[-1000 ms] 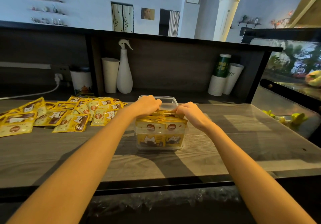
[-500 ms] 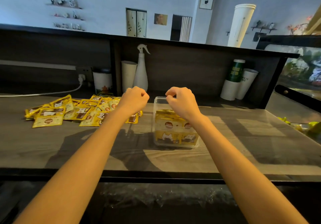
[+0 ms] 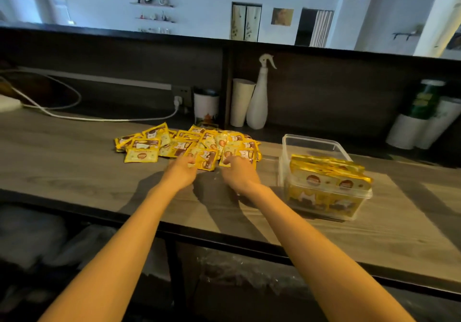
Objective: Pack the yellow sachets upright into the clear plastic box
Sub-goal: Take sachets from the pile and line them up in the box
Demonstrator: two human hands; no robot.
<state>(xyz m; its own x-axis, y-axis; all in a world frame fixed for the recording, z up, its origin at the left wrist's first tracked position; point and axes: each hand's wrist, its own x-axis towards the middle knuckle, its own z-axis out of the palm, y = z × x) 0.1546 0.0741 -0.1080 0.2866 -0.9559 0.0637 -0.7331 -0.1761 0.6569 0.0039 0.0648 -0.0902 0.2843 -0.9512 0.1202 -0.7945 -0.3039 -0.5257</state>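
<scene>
Under and just beyond the grip, loose yellow sachets (image 3: 185, 144) lie heaped; left hand (image 3: 181, 174) and right hand (image 3: 240, 175) curl onto the nearest, whether holding any cannot be told. Right of them the clear plastic box (image 3: 309, 137) stands part-packed. Slick, overlapping sachets could slide away or lift in a clump.

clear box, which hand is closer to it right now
Right. The right hand is at the near edge of the loose sachets, just left of the box and not touching it; the left hand is further left along the same edge.
</scene>
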